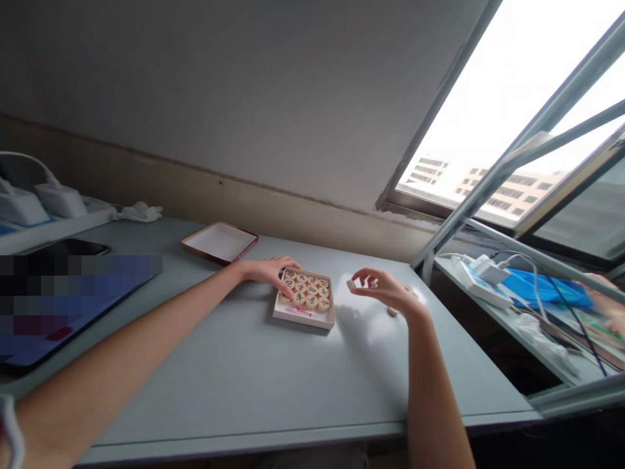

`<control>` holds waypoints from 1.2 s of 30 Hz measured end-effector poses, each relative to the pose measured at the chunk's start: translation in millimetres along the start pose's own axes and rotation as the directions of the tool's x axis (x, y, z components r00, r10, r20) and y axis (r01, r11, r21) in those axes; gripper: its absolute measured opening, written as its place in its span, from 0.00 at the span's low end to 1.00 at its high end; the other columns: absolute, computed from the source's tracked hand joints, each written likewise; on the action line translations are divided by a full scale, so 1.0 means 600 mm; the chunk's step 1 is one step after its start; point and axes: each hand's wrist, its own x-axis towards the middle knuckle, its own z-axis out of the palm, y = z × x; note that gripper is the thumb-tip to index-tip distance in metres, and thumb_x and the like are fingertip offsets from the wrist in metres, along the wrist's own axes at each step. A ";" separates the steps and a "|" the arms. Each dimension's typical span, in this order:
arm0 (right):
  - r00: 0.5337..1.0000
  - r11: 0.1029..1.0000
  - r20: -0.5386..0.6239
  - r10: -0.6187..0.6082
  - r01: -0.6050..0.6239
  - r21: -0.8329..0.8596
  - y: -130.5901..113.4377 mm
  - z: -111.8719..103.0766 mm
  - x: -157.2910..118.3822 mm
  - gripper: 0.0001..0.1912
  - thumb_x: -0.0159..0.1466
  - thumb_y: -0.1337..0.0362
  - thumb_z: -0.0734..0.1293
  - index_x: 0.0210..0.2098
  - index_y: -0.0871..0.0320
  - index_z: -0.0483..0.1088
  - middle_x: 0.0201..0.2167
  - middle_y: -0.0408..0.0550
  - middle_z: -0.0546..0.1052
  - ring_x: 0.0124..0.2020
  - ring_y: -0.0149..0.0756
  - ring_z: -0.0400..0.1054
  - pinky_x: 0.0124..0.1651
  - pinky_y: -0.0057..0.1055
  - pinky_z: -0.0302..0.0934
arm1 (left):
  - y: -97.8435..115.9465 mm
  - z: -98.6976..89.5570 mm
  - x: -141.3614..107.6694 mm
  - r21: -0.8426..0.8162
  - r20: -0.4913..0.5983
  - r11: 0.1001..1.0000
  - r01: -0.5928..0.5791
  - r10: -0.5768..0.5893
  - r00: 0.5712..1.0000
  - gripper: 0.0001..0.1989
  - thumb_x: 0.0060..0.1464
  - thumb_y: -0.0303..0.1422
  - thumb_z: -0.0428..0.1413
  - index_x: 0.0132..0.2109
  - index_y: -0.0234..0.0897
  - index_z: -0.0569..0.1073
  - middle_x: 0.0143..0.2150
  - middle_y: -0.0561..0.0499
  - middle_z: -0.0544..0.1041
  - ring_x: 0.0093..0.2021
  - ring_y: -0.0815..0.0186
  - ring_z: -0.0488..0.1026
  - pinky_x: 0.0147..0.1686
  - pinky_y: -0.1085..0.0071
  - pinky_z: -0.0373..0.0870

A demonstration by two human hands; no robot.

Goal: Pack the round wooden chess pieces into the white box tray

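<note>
filling the box, i judge: my right hand pinches a piece above the desk, right of the box; my left hand spreads over its left side. next calls for lowering.

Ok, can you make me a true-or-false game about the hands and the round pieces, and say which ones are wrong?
1. The left hand is at the left side of the box. True.
2. The right hand holds a pen. False: it holds a small pale piece.
3. The lid lies with its white inside facing up. True.
4. The round pieces in the box are stacked in one tower. False: they lie flat in rows.
5. Every piece is in the box. False: some loose pieces are on the table near the right hand.
</note>
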 end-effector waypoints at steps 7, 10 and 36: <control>0.914 0.918 0.078 -0.397 0.394 0.051 -0.121 0.105 0.032 0.08 0.51 0.65 0.68 0.32 0.56 0.69 0.30 0.44 0.72 0.32 0.31 0.64 0.35 0.27 0.55 | -0.006 0.001 0.002 0.038 0.004 0.999 -0.015 0.015 1.000 0.32 0.40 0.43 0.57 0.54 0.42 0.60 0.54 0.50 0.59 0.56 0.58 0.54 0.54 0.68 0.51; 0.908 0.910 0.071 -0.413 0.409 0.062 -0.128 0.122 0.030 0.12 0.53 0.68 0.66 0.38 0.55 0.69 0.35 0.45 0.73 0.36 0.33 0.64 0.38 0.28 0.56 | -0.013 0.003 0.005 0.054 0.004 0.998 -0.020 0.020 1.000 0.32 0.40 0.42 0.56 0.54 0.42 0.60 0.55 0.50 0.59 0.56 0.58 0.53 0.54 0.67 0.51; 0.841 0.662 -0.233 0.489 -0.531 -0.528 0.061 0.017 -0.003 0.12 0.56 0.61 0.61 0.37 0.61 0.69 0.40 0.56 0.72 0.44 0.46 0.63 0.42 0.39 0.49 | -0.007 0.023 0.008 -0.214 -0.216 0.977 -0.023 -0.024 0.976 0.21 0.47 0.43 0.51 0.44 0.33 0.69 0.44 0.47 0.70 0.45 0.60 0.66 0.43 0.71 0.62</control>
